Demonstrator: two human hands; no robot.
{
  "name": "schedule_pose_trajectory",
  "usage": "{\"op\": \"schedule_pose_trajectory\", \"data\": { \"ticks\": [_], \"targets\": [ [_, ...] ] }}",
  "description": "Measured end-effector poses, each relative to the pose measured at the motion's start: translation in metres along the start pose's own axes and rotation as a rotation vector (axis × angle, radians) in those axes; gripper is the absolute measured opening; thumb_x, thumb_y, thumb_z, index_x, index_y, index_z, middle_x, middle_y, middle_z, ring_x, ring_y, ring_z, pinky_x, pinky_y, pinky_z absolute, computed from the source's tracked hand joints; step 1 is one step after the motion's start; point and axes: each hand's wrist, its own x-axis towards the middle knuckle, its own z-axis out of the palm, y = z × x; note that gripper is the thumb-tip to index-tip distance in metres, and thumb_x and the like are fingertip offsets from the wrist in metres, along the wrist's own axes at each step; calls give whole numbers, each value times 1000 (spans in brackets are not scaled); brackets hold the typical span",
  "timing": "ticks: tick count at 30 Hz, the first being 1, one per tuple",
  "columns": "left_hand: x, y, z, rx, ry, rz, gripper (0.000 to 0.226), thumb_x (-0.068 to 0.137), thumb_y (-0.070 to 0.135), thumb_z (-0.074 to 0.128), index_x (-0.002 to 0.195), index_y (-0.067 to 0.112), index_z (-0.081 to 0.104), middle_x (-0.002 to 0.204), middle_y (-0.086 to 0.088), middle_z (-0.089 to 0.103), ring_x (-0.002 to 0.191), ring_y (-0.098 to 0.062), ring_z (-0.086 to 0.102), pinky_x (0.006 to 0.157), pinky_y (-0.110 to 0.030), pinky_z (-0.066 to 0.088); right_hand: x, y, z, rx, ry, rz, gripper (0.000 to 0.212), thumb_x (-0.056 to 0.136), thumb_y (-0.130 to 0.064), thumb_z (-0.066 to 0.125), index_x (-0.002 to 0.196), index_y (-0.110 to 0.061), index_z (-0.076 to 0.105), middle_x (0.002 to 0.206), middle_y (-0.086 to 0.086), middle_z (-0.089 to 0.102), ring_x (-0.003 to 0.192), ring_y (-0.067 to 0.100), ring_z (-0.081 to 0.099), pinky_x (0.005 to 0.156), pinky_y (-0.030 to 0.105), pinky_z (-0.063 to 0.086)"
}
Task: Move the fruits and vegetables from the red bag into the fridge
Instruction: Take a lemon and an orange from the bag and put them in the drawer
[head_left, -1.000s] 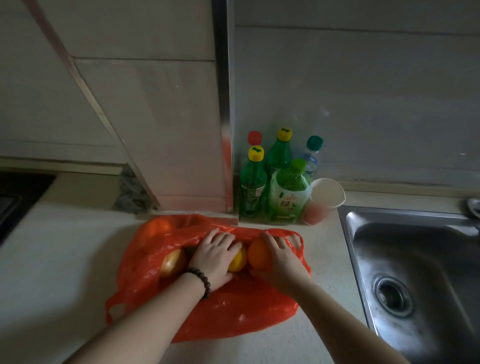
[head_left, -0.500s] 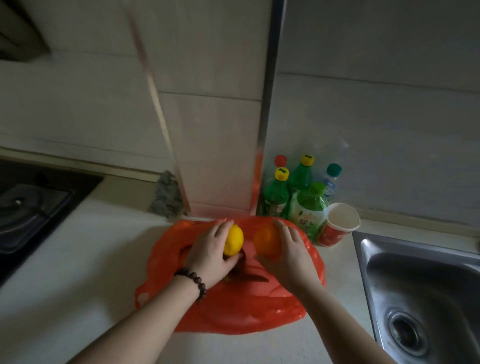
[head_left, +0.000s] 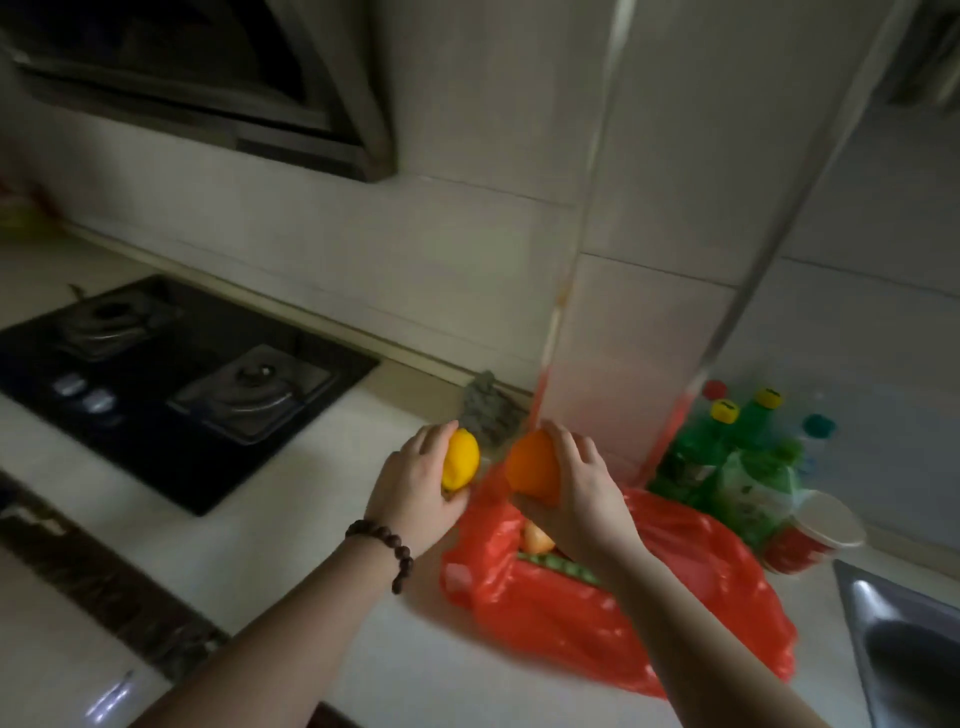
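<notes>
A red plastic bag lies open on the pale counter. Inside its mouth I see a yellowish fruit and something green. My left hand, with a bead bracelet on the wrist, grips a yellow lemon raised above the bag's left edge. My right hand holds an orange lifted just above the bag's mouth. The two fruits are close together, apart from each other. No fridge is in view.
A black gas hob sits on the counter at left, a range hood above it. A tiled pillar stands behind the bag. Green bottles and a red paper cup stand right; a steel sink is far right.
Both hands have lifted the lemon and the orange out of the bag and up. The view has swung left, bringing the hob and hood into sight.
</notes>
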Motion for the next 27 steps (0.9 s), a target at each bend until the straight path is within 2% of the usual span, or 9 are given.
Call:
{"op": "schedule_pose_trajectory", "data": {
  "ticks": [3, 7, 10, 14, 20, 23, 27],
  "targets": [
    [-31, -41, -48, 11, 86, -67, 72, 72, 36, 76, 134, 19, 42, 124, -4, 54, 103, -25, 57, 84, -38, 51, 0, -60, 28, 63, -61, -78, 89, 74, -41, 75, 145, -28, 22, 137, 5, 37, 118, 32, 47, 87, 40, 46],
    [-86, -103, -120, 51, 146, -227, 75, 77, 43, 71, 139, 25, 33, 133, 0, 46, 112, -21, 53, 89, -33, 49, -8, -154, 77, 123, -139, -164, 91, 75, -45, 75, 144, -33, 18, 143, 2, 32, 120, 28, 45, 89, 36, 45],
    [-131, -151, -176, 96, 194, -347, 76, 79, 45, 68, 141, 23, 30, 135, -1, 44, 114, -22, 52, 93, -37, 48, -21, -229, 117, 161, -223, -243, 90, 75, -49, 72, 142, -38, 14, 143, -2, 30, 120, 24, 44, 86, 30, 45],
    [-198, -209, -248, 130, 308, -481, 75, 80, 42, 68, 141, 20, 32, 136, -3, 44, 121, -23, 47, 100, -41, 43, -36, -327, 165, 211, -305, -378, 91, 73, -49, 74, 142, -37, 16, 145, -1, 29, 122, 23, 44, 92, 33, 44],
    [-292, -269, -332, 209, 455, -695, 75, 79, 44, 68, 141, 22, 31, 136, 0, 45, 115, -23, 50, 94, -38, 47, -67, -450, 232, 300, -471, -600, 92, 73, -50, 73, 143, -38, 15, 143, 0, 29, 120, 22, 47, 92, 34, 47],
    [-324, -292, -362, 246, 506, -787, 74, 80, 41, 68, 141, 23, 31, 136, 2, 44, 113, -21, 51, 90, -30, 45, -80, -498, 258, 303, -516, -695, 92, 73, -49, 73, 143, -39, 14, 146, 0, 28, 124, 22, 44, 98, 39, 45],
    [-350, -326, -394, 286, 568, -880, 73, 80, 40, 69, 140, 22, 32, 136, 1, 44, 111, -21, 51, 90, -31, 46, -81, -553, 290, 309, -556, -788, 91, 75, -46, 74, 145, -34, 16, 147, 0, 27, 127, 21, 41, 96, 33, 40]
  ]
}}
